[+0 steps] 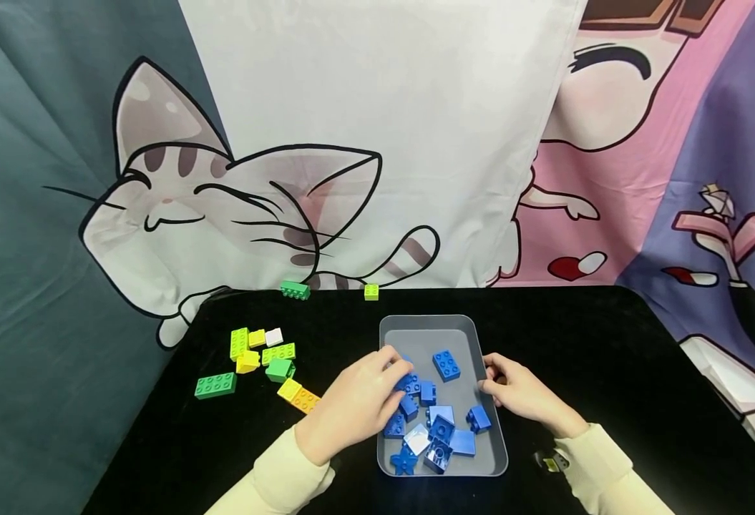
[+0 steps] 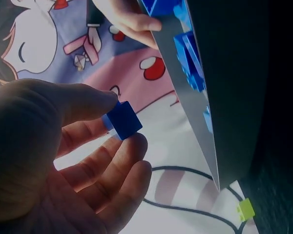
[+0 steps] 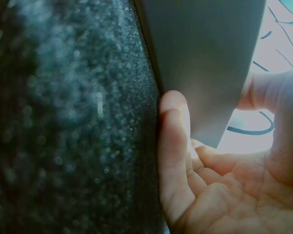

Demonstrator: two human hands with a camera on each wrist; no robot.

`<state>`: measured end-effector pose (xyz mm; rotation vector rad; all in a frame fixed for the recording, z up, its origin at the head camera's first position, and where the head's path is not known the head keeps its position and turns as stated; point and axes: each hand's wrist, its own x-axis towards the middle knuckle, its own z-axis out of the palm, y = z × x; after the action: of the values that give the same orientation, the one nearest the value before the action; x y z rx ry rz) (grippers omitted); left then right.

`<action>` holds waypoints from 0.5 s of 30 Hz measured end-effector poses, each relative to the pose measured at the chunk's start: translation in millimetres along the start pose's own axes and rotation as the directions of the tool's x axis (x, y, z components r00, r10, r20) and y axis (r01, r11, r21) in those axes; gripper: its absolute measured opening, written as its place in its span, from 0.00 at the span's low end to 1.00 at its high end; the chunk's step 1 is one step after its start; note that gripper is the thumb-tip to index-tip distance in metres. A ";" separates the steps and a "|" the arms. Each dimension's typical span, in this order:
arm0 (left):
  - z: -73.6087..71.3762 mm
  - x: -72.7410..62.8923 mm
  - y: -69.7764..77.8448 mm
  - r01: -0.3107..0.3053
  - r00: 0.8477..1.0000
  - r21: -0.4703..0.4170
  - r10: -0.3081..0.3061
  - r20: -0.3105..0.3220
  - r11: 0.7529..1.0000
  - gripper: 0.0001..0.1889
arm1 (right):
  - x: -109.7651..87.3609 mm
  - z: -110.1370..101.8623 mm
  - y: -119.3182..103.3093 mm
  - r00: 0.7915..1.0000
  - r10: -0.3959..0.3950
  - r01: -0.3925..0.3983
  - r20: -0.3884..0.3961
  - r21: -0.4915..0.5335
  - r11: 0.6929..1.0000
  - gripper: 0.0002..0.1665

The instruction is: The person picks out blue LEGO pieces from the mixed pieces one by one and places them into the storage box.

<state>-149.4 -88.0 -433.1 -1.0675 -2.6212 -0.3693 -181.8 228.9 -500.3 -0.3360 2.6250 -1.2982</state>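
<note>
My left hand (image 1: 356, 395) is over the left side of a grey tray (image 1: 421, 343). In the left wrist view, its thumb and fingers pinch a small blue toy brick (image 2: 125, 120). My right hand (image 1: 520, 388) grips the tray's right wall (image 3: 205, 63), thumb on one side and fingers on the other. Within the tray lie several blue bricks, one studded brick (image 1: 446, 365) apart toward the back and another (image 1: 478, 419) near the right wall. A blue star-shaped piece (image 1: 404, 460) lies at the front left corner. My left fingers partly hide the pieces beneath them.
Left of the tray, several green, yellow and white bricks lie on the black table (image 1: 583, 329), among them a long green brick (image 1: 215, 385) and a yellow-orange one (image 1: 298, 395). A green brick (image 1: 295, 290) and a lime brick (image 1: 371, 292) sit at the back edge, before a printed cloth.
</note>
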 end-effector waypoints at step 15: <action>11.1 0.5 17.9 -0.027 0.994 -0.058 0.033 0.105 0.998 0.34 | -0.3 -0.4 0.2 1.000 -0.011 0.011 0.000 0.006 1.000 0.17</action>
<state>-138.8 -71.6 -441.0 -1.1737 -2.6983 -0.3927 -181.7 229.5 -500.2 -0.3492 2.6228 -1.3088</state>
